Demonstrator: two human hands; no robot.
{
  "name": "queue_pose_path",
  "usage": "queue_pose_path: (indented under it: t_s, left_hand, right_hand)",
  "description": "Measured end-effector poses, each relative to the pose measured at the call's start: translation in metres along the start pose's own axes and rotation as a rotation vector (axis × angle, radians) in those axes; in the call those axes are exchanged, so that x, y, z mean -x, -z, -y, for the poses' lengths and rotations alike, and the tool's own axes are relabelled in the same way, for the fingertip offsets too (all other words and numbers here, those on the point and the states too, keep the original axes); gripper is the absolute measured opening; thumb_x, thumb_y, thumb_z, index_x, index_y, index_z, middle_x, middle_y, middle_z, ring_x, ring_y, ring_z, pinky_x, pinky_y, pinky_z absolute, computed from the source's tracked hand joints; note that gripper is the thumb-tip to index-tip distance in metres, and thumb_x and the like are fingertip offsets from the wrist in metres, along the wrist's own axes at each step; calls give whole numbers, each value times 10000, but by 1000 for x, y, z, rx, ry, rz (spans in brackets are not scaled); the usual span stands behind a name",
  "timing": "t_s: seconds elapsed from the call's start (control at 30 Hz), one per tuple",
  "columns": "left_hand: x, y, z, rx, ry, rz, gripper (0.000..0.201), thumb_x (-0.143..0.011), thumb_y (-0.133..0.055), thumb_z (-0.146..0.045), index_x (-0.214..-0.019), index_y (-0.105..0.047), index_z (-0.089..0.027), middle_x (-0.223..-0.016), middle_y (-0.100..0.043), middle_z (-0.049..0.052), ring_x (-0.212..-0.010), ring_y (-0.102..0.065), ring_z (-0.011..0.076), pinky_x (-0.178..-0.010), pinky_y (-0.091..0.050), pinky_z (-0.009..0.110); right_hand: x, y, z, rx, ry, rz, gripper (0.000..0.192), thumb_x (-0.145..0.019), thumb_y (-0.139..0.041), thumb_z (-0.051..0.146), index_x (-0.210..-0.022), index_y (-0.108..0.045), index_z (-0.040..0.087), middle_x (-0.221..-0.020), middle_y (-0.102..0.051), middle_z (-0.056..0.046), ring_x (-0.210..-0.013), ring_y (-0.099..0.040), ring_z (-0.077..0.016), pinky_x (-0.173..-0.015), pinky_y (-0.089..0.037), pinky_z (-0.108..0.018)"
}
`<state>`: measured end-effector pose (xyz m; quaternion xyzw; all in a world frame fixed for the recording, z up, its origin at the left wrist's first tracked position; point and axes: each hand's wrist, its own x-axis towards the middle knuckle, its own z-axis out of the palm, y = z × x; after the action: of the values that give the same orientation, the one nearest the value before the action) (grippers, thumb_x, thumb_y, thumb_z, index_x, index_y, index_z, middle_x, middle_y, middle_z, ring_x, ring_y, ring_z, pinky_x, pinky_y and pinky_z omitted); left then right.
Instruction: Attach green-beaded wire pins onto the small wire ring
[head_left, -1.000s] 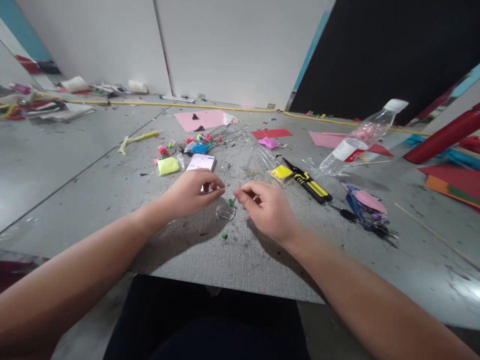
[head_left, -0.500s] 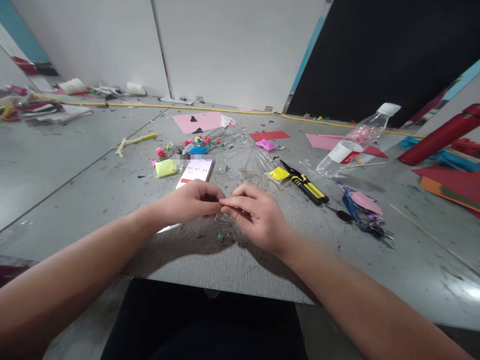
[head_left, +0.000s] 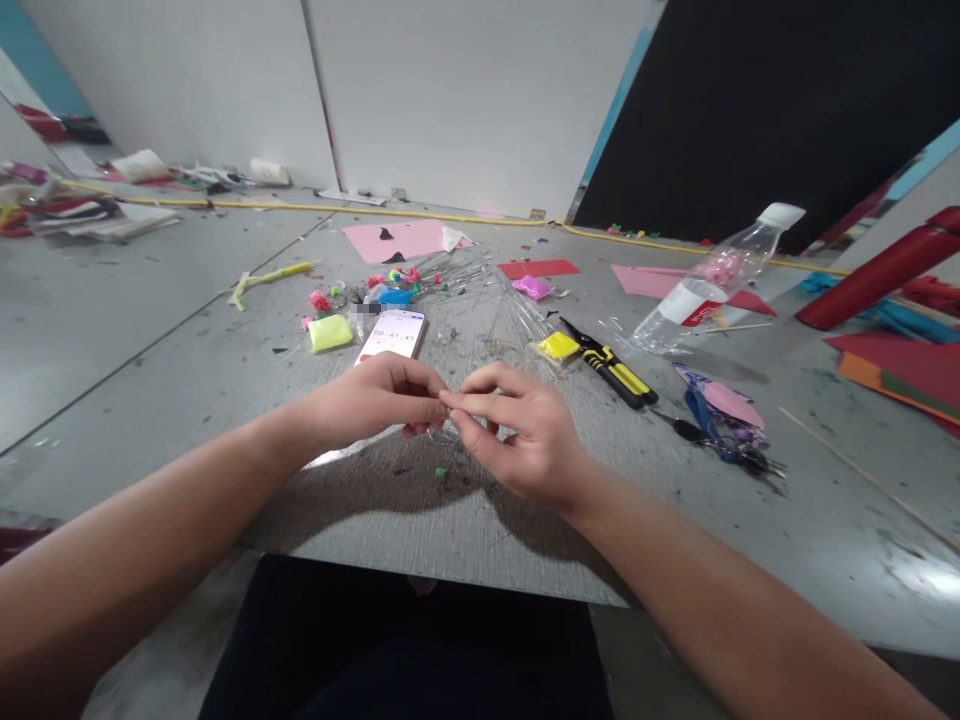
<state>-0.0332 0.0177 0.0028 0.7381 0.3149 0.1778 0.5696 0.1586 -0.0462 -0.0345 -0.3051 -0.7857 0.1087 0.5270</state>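
Note:
My left hand (head_left: 382,400) and my right hand (head_left: 521,425) meet fingertip to fingertip above the grey table (head_left: 360,520). Both are closed in a pinch around something too small to make out. Just behind my left hand lies a phone (head_left: 397,333) with a running timer on its screen. A small green lump (head_left: 441,473) rests on the table below my fingers. Beyond my right hand are a yellow clay packet (head_left: 559,347) and black-and-yellow pliers (head_left: 615,372).
A pale yellow packet (head_left: 330,333) and small colourful pieces lie left of the phone. Clear thin strips (head_left: 469,275) spread behind it. At right are a plastic bottle (head_left: 686,305), keys (head_left: 754,460), a thin stick (head_left: 862,475) and a red flask (head_left: 885,265). Pink paper (head_left: 397,240) lies farther back.
My fingers have shifted slightly while staying pinched together at the same spot; my right fingers are spread a little more. The phone timer has advanced a second.

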Motion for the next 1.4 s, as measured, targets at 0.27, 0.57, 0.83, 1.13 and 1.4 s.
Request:
queue_pose_path:
  t_s: [0.27, 0.57, 0.83, 1.13, 1.4]
  left_hand:
    - [1, 3, 0, -136, -20, 2, 76, -800, -668, -196, -794, -729, -151, -583, -602, -21, -551, -540, 84, -521, -445, 198]
    - [3, 3, -2, -289, -97, -41, 86, -761, -681, -219, -717, -710, -151, -546, -576, -35, -508, -472, 69, -475, -351, 186]
    - [4, 2, -1, -329, -131, -67, 119, -766, -671, -230, -684, -692, -145, -540, -537, -37, -512, -428, 67, -475, -321, 193]
    - [1, 2, 2, -468, -171, -113, 114, -805, -655, -242, -792, -717, -147, -642, -653, 5, -557, -514, 91, -509, -384, 205]
    - [5, 3, -4, -733, -182, 294, 191, -832, -674, -310, -939, -768, -182, -723, -690, 30, -608, -588, 126, -573, -414, 237]
  right_hand:
    - [-1, -1, 0, -21, -52, -1, 157, -884, -632, 183, -945, -768, 228, -916, -699, -71, -775, -648, -166, -614, -552, -317]
    - [-3, 1, 3, -187, -172, 8, 104, -824, -704, 141, -894, -772, 177, -910, -709, -62, -718, -640, -131, -543, -515, -260]
    - [-5, -1, 6, -259, -406, 6, 22, -792, -740, 195, -805, -754, 204, -880, -706, -38, -749, -649, -133, -526, -488, -229]
    - [-4, -3, 1, -700, -728, -42, 203, -864, -642, 382, -918, -695, 194, -762, -646, -15, -669, -599, -123, -475, -464, -218]
    - [-4, -1, 2, -600, -685, -106, 166, -891, -614, 337, -916, -677, 187, -726, -605, 1, -608, -548, -98, -480, -446, -217]
